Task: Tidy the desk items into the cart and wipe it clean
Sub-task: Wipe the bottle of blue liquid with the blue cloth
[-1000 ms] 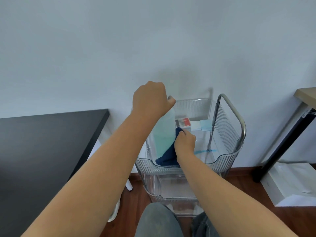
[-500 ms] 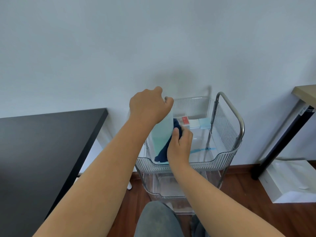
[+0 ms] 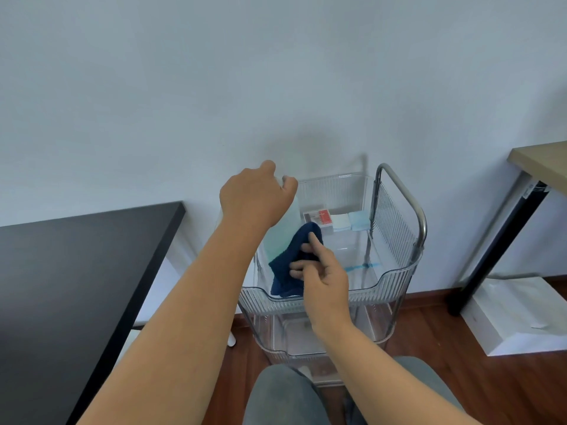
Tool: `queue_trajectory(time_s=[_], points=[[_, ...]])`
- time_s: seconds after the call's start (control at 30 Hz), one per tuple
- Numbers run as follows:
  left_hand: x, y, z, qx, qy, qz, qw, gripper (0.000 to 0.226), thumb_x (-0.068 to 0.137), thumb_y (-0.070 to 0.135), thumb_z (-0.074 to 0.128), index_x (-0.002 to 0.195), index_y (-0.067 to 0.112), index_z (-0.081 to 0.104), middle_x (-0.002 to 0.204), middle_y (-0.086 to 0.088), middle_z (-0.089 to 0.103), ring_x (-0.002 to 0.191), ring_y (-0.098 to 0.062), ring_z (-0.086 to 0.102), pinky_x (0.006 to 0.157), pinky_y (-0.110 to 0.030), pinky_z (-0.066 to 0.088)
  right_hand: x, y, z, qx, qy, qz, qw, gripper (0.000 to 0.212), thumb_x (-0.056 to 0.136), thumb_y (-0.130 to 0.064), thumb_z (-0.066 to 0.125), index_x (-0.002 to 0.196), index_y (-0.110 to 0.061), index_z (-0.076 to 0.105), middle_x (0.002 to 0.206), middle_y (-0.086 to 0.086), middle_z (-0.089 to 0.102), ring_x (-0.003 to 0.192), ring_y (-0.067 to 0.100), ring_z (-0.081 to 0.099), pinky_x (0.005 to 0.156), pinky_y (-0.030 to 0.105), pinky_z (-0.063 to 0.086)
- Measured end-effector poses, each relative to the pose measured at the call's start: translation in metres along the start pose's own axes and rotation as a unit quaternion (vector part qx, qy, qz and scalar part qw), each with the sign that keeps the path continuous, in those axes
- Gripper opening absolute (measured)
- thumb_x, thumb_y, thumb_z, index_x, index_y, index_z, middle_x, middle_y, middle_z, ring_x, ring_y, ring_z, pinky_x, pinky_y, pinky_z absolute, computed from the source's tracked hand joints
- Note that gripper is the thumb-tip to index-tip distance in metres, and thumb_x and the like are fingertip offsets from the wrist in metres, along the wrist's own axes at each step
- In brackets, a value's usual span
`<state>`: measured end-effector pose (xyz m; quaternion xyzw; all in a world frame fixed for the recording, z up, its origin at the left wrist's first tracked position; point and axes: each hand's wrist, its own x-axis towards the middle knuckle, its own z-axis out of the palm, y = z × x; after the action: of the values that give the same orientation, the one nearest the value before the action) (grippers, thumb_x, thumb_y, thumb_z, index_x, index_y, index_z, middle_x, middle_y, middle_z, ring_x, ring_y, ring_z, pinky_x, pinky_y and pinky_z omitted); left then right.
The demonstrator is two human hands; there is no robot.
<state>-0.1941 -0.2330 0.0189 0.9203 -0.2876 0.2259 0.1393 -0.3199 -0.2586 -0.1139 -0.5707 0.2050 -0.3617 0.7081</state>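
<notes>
A clear plastic cart (image 3: 395,279) with a metal handle stands against the wall. My left hand (image 3: 254,200) grips the top edge of a translucent pale green sheet (image 3: 283,234) that stands upright in the cart's top tray. My right hand (image 3: 322,271) holds a dark blue cloth (image 3: 291,262) against the sheet's right face, index finger stretched over the cloth. At the back of the tray lie a red and white box (image 3: 319,217), a white pad (image 3: 341,223) and a pale blue pad (image 3: 359,220).
A black desk (image 3: 70,271) fills the left. A wooden table (image 3: 540,161) with a black leg stands at the right, a white box (image 3: 515,314) on the wood floor below it. My knees show at the bottom. The cart's lower trays look bare.
My right hand moved the blue cloth up along the green sheet and then slid back down, its fingers now spread on the cloth. My left hand kept its grip on the sheet's top.
</notes>
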Motion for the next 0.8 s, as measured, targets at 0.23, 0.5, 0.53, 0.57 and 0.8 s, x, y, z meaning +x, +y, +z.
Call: queue_trajectory(time_s=[0.23,0.5,0.53,0.57,0.8], points=[[-0.003,0.002,0.001,-0.01,0.003,-0.002,1.0,0.03,0.088,0.046,0.032,0.078,0.018,0.04,0.056,0.001,0.045,0.049,-0.016,0.038,0.046,-0.025,0.021,0.007,0.011,0.005,-0.073,0.064,-0.077,0.992,0.047,0.081,-0.016,0.075,0.106,-0.05,0.055,0.103,-0.026,0.06,0.098,0.001,0.057,0.084,0.014,0.047],[-0.002,-0.003,0.002,-0.022,0.002,-0.003,1.0,0.03,0.088,0.046,0.032,0.077,0.019,0.038,0.056,0.001,0.044,0.048,-0.016,0.039,0.047,-0.025,0.023,0.016,0.02,0.012,-0.123,0.005,-0.053,0.991,0.058,0.09,-0.031,0.065,0.142,-0.038,0.041,0.154,-0.025,0.022,0.138,-0.005,0.026,0.109,0.012,0.029],[-0.002,-0.003,0.003,-0.023,0.002,-0.002,1.0,0.03,0.088,0.046,0.032,0.076,0.019,0.038,0.055,0.002,0.044,0.048,-0.016,0.038,0.047,-0.025,0.023,0.016,0.02,0.014,-0.146,-0.022,-0.039,0.988,0.061,0.094,-0.033,0.058,0.148,-0.035,0.03,0.158,-0.021,0.014,0.142,0.001,0.022,0.114,0.022,0.028],[-0.002,-0.003,0.003,-0.023,0.002,-0.001,1.0,0.03,0.088,0.046,0.032,0.074,0.019,0.036,0.055,0.002,0.044,0.048,-0.016,0.038,0.047,-0.025,0.022,0.016,0.019,0.016,-0.168,-0.046,-0.028,0.984,0.064,0.098,-0.034,0.051,0.152,-0.031,0.018,0.16,-0.015,0.009,0.145,0.007,0.017,0.117,0.032,0.025],[0.0,-0.016,0.001,-0.048,-0.003,-0.029,0.998,0.032,0.085,0.047,0.033,0.065,0.022,0.03,0.056,0.0,0.044,0.048,-0.018,0.039,0.047,-0.026,0.023,0.02,0.012,0.026,-0.235,-0.11,-0.003,0.966,0.067,0.102,-0.038,0.037,0.153,-0.03,-0.006,0.162,-0.001,-0.006,0.148,0.017,-0.002,0.119,0.039,0.006]])
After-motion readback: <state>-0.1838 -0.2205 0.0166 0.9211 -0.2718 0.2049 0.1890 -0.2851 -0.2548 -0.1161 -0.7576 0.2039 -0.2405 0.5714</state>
